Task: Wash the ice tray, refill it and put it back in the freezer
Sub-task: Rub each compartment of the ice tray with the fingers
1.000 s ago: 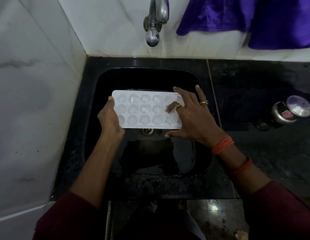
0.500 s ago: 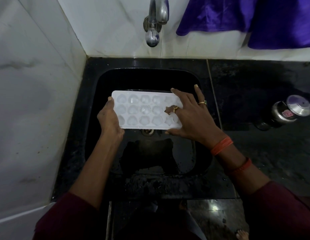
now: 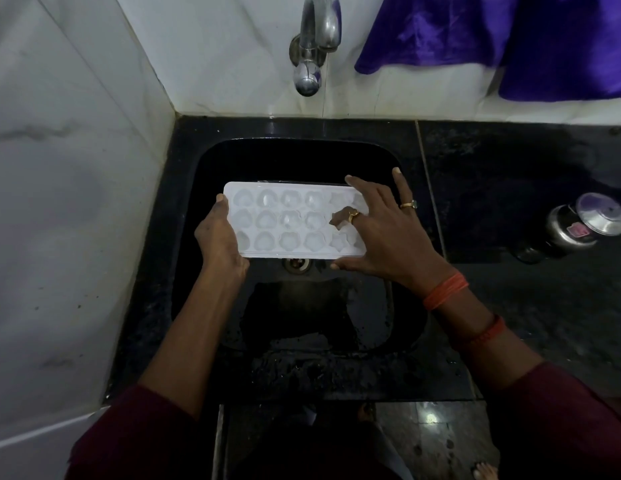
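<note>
A white plastic ice tray with shaped cells is held level over the black sink. My left hand grips its left end, thumb on the rim and fingers underneath. My right hand lies over the right end: one bent finger presses into a cell, the other fingers are spread straight, the thumb runs along the near edge. The cells under that hand are hidden. A steel tap hangs above the sink, and I cannot tell whether water runs from it.
White marble walls close in on the left and behind. A purple cloth hangs at the upper right. A steel lidded container stands on the black counter to the right. The drain shows just below the tray.
The bent finger of my right hand has shifted slightly left inside the tray's right cells. The tray and my left hand have stayed in place.
</note>
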Demonstrator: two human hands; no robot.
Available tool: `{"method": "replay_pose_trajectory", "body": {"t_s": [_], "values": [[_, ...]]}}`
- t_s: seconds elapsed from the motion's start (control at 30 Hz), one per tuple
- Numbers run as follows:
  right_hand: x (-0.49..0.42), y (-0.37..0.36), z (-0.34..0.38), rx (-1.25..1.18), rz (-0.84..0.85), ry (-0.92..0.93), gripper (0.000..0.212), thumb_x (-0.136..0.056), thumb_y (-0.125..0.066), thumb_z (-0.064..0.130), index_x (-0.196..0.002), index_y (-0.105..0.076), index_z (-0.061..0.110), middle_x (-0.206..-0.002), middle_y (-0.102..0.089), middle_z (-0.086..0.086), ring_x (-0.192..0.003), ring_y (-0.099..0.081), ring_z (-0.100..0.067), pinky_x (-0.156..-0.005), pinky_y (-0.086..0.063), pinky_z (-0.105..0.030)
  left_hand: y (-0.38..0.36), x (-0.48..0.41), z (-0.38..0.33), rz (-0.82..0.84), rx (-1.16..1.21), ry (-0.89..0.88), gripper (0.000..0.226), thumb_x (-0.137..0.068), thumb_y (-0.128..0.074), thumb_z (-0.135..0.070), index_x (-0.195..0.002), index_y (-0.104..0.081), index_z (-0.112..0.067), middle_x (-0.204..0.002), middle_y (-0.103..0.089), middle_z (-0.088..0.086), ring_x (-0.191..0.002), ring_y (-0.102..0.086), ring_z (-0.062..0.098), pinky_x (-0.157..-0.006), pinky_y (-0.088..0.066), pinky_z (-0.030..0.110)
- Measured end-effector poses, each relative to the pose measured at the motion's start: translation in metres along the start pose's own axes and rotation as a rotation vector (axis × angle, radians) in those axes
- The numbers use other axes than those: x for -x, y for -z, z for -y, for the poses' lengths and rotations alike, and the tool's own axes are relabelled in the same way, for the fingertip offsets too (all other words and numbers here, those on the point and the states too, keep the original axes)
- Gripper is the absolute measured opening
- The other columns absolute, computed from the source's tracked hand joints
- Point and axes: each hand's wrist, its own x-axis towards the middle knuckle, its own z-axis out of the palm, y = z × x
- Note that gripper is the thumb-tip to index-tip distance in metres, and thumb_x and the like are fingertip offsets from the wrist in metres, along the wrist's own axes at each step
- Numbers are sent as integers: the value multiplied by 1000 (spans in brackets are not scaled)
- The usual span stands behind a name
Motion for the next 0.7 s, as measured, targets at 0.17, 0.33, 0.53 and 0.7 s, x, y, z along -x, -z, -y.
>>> {"method": "replay_pose_trajectory", "body": {"t_s": [0.17,0.33,0.53,0.7], "values": [[0,0,1,18,1,2,78,-64,-69,77,-125,-65,28,-158,-32,-14,-146,-30,-30,-122,4,-60,-1,2,0,-10,-2,-1,37,-103,-59,-40,-119,-72,-9,-109,-78,10,-94,-77,29,-64,-64,42],[0,-1,1,73,40,28,82,-68,-50,82,-123,-69,24,-160,-30,-16,-145,-32,-31,-121,4,-61,0,2,0,-7,4,6,37,-103,-59,-40,-119,-72,-9,-109,-78,10,-92,-77,29,-64,-64,41],[-1,-2,0,62,83,54,85,-73,-38,86,-126,-69,26,-161,-27,-15,-146,-31,-29,-121,6,-62,2,1,0,-3,-5,2,35,-103,-59,-40,-117,-73,-10,-105,-79,8,-91,-78,29,-67,-64,43],[-2,5,0,54,27,50,89,-72,-29,90,-120,-71,28,-157,-36,-13,-144,-35,-27,-121,9,-59,2,0,0,-17,-21,3,34,-102,-60,-40,-116,-73,-12,-105,-79,7,-90,-78,27,-64,-64,40]]}}
